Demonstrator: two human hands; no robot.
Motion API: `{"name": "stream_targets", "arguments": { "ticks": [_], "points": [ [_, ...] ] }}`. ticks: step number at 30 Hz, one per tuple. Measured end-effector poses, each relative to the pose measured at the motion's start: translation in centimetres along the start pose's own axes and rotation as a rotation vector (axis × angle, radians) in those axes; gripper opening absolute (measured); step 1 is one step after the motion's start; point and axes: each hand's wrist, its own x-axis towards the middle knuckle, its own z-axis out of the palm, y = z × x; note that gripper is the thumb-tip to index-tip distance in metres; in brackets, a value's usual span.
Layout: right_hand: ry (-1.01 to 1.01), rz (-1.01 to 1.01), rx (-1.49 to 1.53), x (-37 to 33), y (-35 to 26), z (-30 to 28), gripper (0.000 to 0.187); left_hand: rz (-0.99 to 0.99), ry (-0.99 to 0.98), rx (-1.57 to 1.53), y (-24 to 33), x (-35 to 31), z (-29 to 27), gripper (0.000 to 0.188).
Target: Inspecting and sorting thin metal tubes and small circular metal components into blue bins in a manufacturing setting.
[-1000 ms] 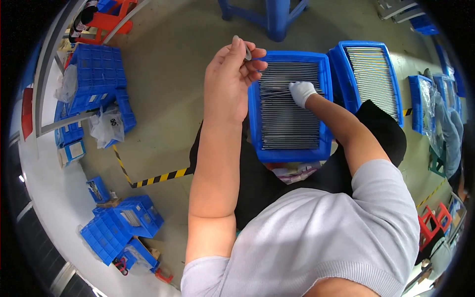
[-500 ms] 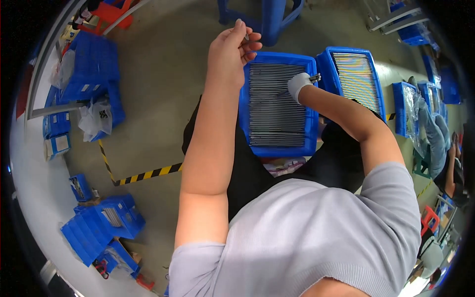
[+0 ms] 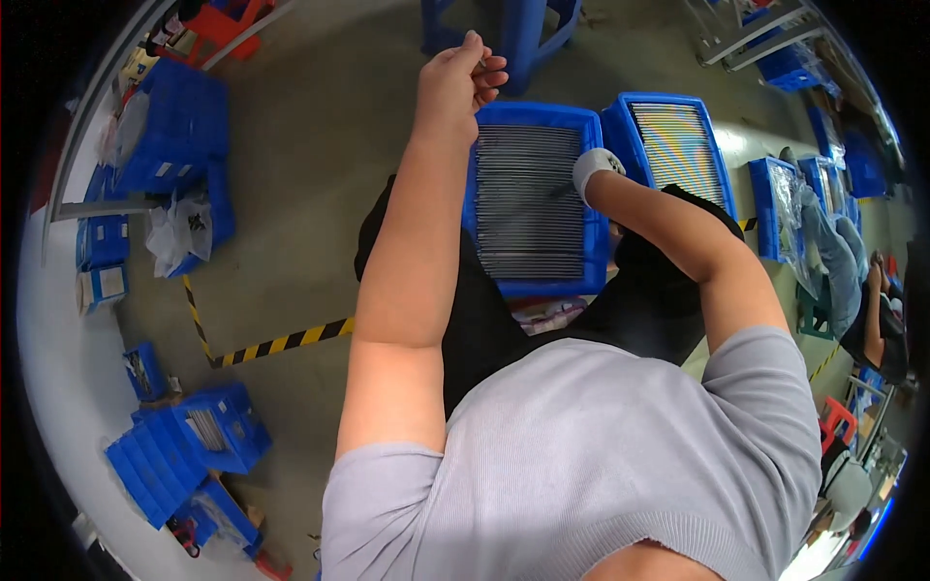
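Observation:
A blue tray [image 3: 593, 261] full of thin grey metal rods [image 3: 528, 237] laid in close parallel rows stands before me. My right hand [image 3: 593, 172], in a white glove, is over the tray's right side. It is closed around a small bundle of thin metal rods [image 3: 561, 192], whose ends stick out on both sides of the glove. My bare left hand [image 3: 467, 76] is raised beyond the tray's far left corner. Its thumb and fingers are pinched together, with a tiny light bit at the fingertips too small to name.
Another blue tray [image 3: 725, 174] of shiny rods stands to the right. A blue plastic stool [image 3: 523, 48] is beyond the first tray. Stacked blue bins [image 3: 184, 126] line the left side, near black-and-yellow floor tape [image 3: 281, 346]. Farther right, another person's arm [image 3: 875, 310] shows beside more trays.
My right hand has turned and shifted slightly, so less of the rod bundle shows beyond the glove. My left hand stays pinched and nearly in place. The whole view has shifted a little.

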Motion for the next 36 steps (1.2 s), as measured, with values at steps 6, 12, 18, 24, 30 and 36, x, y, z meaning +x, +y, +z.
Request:
{"name": "stream_targets", "arguments": {
  "ticks": [6,12,18,24,30,36],
  "points": [
    [0.155,-0.028,0.328,-0.5,1.4,5.3,0.022,-0.04,0.013,0.013,0.4,0.0,-0.1,0.024],
    [0.231,-0.006,0.989,-4.9,2.9,4.1,0.043,-0.061,0.044,0.002,0.9,-0.2,-1.2,0.025],
    [0.49,-0.185,1.748,-8.8,6.5,2.8,0.043,-0.05,0.099,-0.051,1.2,-0.6,-1.9,0.024],
    [0.843,-0.254,1.894,-14.3,10.4,1.6,0.032,-0.036,0.095,-0.018,1.1,-1.4,-2.0,0.024],
    [1.03,-0.06,1.667,-13.2,9.9,1.8,0.036,-0.071,-0.011,0.016,1.0,-1.8,-0.8,0.025],
    [1.177,-0.111,1.489,-13.2,9.7,2.2,0.033,-0.09,-0.086,0.085,0.9,-1.9,0.1,0.035]
  ]
}}
